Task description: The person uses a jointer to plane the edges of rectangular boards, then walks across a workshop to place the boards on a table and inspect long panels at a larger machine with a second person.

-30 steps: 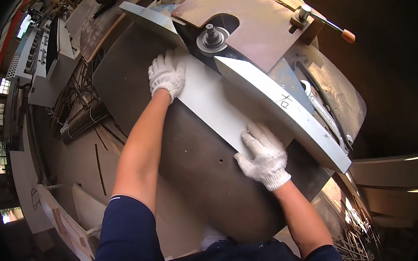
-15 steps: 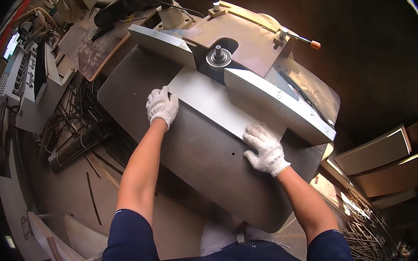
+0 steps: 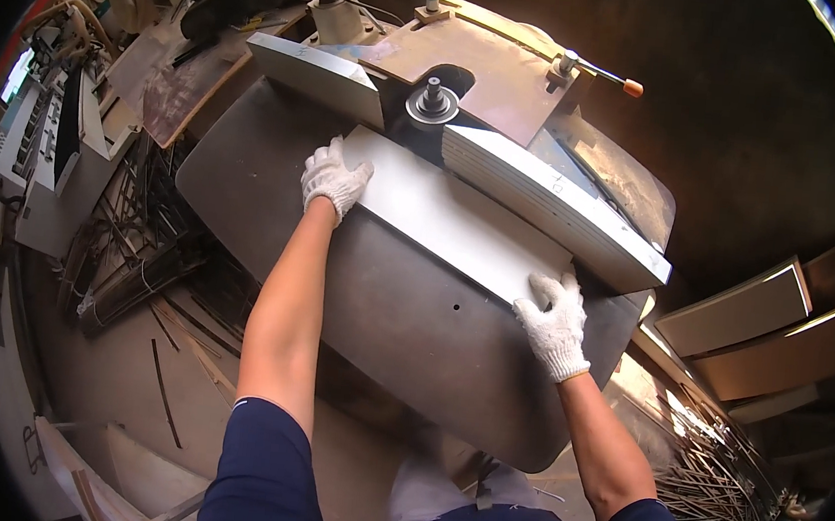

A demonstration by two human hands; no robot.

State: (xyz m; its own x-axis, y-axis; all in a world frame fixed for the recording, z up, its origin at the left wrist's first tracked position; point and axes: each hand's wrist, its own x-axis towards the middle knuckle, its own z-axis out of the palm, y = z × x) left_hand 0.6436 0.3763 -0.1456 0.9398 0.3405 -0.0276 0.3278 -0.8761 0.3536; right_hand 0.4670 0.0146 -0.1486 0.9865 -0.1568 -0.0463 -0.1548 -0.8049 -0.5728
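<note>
My left hand [image 3: 335, 177], in a white knitted glove, grips the left end of a white rectangular board [image 3: 442, 218] lying flat on the dark metal machine table [image 3: 383, 307]. My gloved right hand [image 3: 553, 319] grips that board's right end, fingers curled over its edge. Along the board's far side stand two pale fence pieces [image 3: 309, 79] [image 3: 554, 203], left and right of a gap. A vertical steel spindle [image 3: 432, 101] with a round collar rises in that gap, behind the board.
A pinkish plate [image 3: 476, 70] with clamps and an orange-tipped lever [image 3: 631, 86] sits behind the spindle. Panels [image 3: 735, 306] lean at right, above piled thin strips [image 3: 710, 459]. Dark strips and bundles [image 3: 137, 254] lie on the left floor, near another machine [image 3: 46, 154].
My right hand has moved along the board to its right end. My left hand has shifted a little on the left end. The board appears slightly shifted, and the view has moved somewhat.
</note>
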